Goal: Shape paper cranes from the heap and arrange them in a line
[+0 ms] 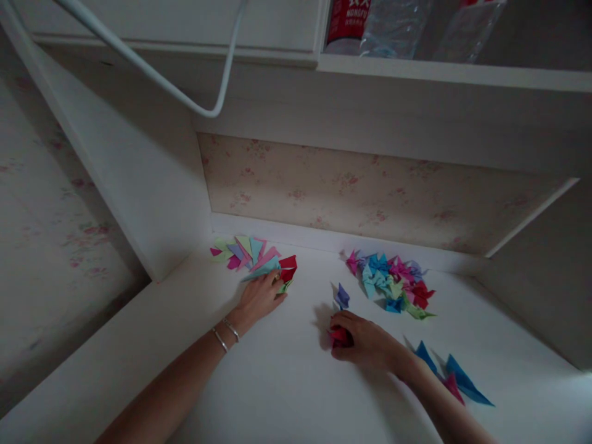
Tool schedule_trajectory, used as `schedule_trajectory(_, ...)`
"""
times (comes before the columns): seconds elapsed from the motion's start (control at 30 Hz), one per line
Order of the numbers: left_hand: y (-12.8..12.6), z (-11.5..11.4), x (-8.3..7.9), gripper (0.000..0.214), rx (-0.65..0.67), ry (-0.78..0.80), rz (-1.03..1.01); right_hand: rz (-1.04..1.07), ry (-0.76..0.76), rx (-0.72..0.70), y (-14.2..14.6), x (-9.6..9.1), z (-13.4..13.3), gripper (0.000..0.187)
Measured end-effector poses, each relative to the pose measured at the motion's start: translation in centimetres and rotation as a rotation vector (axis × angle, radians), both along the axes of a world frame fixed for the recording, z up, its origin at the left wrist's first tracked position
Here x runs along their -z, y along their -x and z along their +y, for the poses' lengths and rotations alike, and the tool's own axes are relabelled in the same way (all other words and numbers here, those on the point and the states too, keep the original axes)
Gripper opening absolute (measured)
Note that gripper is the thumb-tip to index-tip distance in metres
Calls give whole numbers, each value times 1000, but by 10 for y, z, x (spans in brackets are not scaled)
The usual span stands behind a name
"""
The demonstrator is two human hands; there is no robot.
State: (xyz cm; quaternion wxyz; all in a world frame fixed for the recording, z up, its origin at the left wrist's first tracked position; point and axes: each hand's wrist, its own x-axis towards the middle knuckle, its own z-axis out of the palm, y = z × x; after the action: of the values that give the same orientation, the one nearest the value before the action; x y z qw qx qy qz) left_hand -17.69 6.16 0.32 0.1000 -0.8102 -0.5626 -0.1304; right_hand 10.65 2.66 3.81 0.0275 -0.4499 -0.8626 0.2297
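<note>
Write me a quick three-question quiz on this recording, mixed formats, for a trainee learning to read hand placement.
1. Where is the left hand?
A) At the left paper cluster
B) At the right paper heap
C) On the shelf
2. True or false: the right hand has red paper between thumb and fingers.
3. Which two colours show in the folded papers lying beside the right forearm?

Key: 1. A. 2. True. 3. Blue and pink.
</note>
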Motion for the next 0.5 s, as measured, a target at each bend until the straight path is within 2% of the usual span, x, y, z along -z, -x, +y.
schedule_trajectory(0.17, 22, 21, -5, 32, -76, -56, 7, 46, 35, 3, 4, 4, -4, 35)
schedule_trajectory(0.3, 49, 45, -22, 36, -167, -75, -11, 55, 39, 18, 4, 6, -7, 37)
schedule_trajectory(0.4, 76, 62, -39, 40, -283, -97, -31, 47, 50, 36, 4, 4, -8, 39)
schedule_trajectory(0.5, 97, 66, -43, 49, -413, -102, -130, 62, 62, 39, 6, 2, -8, 38)
